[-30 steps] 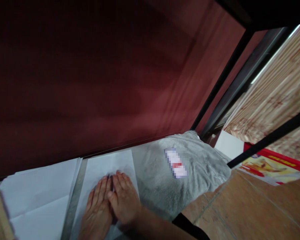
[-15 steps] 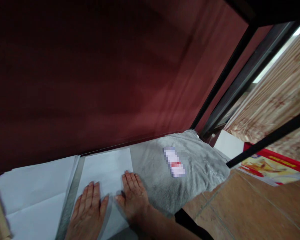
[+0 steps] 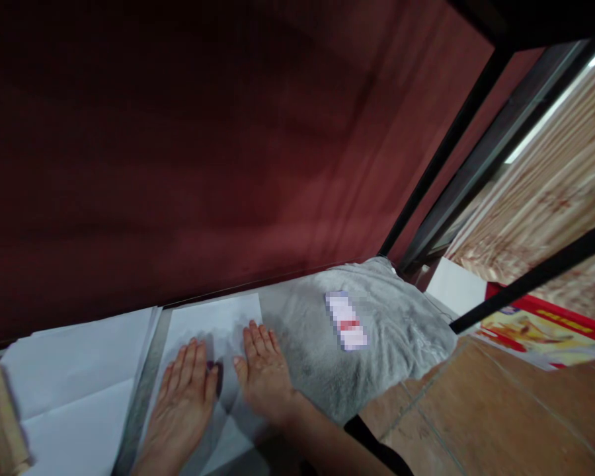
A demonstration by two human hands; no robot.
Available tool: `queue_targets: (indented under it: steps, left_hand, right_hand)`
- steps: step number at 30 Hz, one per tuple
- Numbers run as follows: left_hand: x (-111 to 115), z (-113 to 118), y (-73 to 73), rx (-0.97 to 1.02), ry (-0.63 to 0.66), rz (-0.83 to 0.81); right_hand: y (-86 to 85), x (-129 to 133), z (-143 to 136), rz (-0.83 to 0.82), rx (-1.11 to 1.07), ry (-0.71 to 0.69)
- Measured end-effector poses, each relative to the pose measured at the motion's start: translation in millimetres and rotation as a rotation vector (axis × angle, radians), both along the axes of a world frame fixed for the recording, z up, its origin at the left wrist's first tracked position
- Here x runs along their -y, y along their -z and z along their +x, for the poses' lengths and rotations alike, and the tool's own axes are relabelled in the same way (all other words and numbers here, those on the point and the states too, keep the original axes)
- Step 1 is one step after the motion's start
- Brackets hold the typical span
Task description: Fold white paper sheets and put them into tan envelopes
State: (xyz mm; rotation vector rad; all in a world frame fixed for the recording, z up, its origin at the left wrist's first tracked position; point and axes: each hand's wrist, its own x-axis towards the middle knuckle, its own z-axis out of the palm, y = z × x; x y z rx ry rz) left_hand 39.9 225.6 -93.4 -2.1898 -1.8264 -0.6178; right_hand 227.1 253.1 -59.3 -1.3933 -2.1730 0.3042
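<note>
Toward seven o'clock, the left hand (image 3: 186,395) and right hand (image 3: 264,375) hover or rest palm-down over white paper (image 3: 222,327), each grip flat, open, empty.

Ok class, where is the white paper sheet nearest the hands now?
The sheet lies in the head view's lower left, on fuzzy grey cloth under the left hand and right hand, just right of the creased white paper stack.

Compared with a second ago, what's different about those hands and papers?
The left hand and right hand, side by side a second ago, have parted sideways over the white sheet; both then moved slightly toward the red panel. No grasp shows. The white sheet, paper stack and grey cloth stayed put.
</note>
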Motion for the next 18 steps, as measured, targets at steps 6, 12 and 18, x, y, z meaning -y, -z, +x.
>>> queue_targets:
  steps: [6, 12, 18]
  left_hand:
    - [-35.9, 14.3, -8.6, -0.086, -0.021, -0.149]
    - [-36.5, 12.6, -12.1, -0.172, -0.041, -0.206]
    - [-26.2, 21.0, -20.5, -0.157, -0.049, -0.283]
  right_hand:
    - [-8.1, -25.0, -43.7, -0.046, 0.026, -0.081]
    - [7.9, -39.0, -57.6, -0.053, 0.067, -0.061]
    - [17.6, -33.7, -47.0, -0.033, 0.080, -0.096]
